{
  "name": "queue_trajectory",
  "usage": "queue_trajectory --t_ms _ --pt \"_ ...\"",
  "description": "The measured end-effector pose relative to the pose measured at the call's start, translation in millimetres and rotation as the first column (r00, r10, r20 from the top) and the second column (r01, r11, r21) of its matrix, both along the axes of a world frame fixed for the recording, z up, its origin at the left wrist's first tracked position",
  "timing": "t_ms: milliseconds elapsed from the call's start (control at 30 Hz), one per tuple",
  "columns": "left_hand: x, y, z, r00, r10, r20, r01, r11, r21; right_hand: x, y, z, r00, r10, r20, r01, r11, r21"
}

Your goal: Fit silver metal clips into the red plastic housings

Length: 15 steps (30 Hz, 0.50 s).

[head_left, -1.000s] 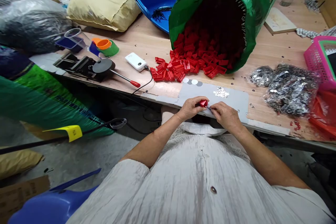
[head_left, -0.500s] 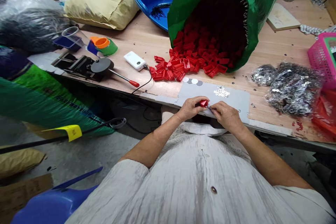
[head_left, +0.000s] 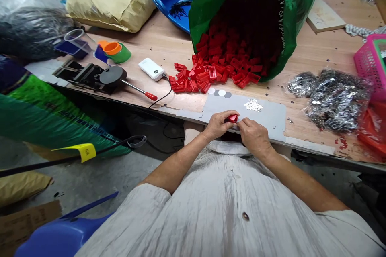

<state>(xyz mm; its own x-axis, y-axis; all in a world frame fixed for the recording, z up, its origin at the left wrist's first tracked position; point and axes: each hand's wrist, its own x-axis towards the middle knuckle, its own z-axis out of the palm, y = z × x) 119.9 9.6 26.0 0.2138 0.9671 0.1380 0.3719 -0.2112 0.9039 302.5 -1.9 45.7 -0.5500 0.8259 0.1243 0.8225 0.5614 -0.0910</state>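
Note:
My left hand (head_left: 219, 125) pinches a small red plastic part (head_left: 233, 118) at the front edge of the grey mat (head_left: 271, 114). Close against the part's right end is my right hand (head_left: 255, 134), its fingers closed. A thin metal tool showed in those fingers a moment ago; now they cover nearly all of it. On the mat beyond the hands lies a heap of small shiny metal pieces (head_left: 253, 105). More red plastic parts (head_left: 208, 78) spill from the mouth of a green sack (head_left: 289, 54) onto the table.
Left on the table are a hand press with a red-tipped lever (head_left: 110, 78), a white power bank (head_left: 151, 69) with a cable, and orange and green cups (head_left: 122, 54). A blue basin (head_left: 164, 2) stands behind. Bags of metal pieces (head_left: 336, 100) and a pink basket (head_left: 369, 64) are right.
My right hand has moved left, closer to the red part, and the metal tool's shaft is now covered. My left hand keeps its grip. The view has shifted slightly.

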Motion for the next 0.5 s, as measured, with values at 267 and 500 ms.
queue_trajectory --t_ms 267,500 --pt "-3 -2 -1.9 0.997 -0.027 0.068 0.029 0.999 -0.032 15 -1 -2.1 0.954 -0.115 -0.278 0.075 0.986 -0.151" --pt "2 -12 -1.0 0.959 0.051 0.279 -0.02 0.993 -0.115 38 1 13.0 0.847 -0.094 -0.524 -0.032 0.973 -0.227"
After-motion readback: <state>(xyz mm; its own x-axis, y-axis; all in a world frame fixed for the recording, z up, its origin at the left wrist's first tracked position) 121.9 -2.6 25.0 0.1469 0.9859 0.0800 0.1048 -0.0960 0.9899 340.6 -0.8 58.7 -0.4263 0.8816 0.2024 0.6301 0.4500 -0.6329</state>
